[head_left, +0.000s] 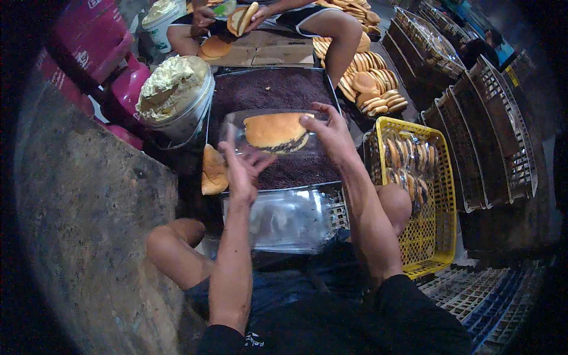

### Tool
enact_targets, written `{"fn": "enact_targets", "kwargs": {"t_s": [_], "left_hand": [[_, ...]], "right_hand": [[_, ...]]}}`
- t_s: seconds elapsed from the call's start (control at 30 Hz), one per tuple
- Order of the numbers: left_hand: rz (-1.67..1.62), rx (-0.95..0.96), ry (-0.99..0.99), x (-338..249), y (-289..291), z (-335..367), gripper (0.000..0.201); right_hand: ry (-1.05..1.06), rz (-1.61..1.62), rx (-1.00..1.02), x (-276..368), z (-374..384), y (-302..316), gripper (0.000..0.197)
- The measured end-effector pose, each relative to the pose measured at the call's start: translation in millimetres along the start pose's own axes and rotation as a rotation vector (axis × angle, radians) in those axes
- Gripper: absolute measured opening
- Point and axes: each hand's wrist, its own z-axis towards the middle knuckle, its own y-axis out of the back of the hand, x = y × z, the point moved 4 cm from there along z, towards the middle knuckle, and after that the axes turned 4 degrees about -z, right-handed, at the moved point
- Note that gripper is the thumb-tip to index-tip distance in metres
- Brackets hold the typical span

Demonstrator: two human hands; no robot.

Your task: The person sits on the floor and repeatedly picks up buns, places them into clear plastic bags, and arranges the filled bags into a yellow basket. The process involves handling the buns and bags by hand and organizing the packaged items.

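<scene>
A folded, golden bread (275, 131) with dark filling along its lower edge lies inside a clear plastic bag, held over a wide tray of dark purple-brown crumbly filling (266, 89). My right hand (332, 135) pinches the bag and the bread at their right end, thumb on top. At the left end of the bag is my left hand (239, 171), its fingers spread and blurred by motion. Beside that hand, another folded bread (213, 170) rests at the tray's left edge. A stack of clear plastic bags (284, 220) lies just below the tray, over my lap.
A yellow crate (447, 195) with bagged breads (408, 154) stands at right. At left is a white bucket of pale cream (174, 89). Across the tray a person's hands (260, 15) hold a split bread and a green tool. Round breads (367, 83) are piled behind; stacked crates (473, 136) stand far right.
</scene>
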Motion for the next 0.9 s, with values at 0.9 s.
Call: {"fn": "enact_targets", "kwargs": {"t_s": [0.9], "left_hand": [[1.932, 0.546, 0.634, 82.7, 33.1, -88.7, 0.048]], "right_hand": [[-0.463, -1.028, -0.827, -249.5, -151.1, 432.6, 0.074]]}}
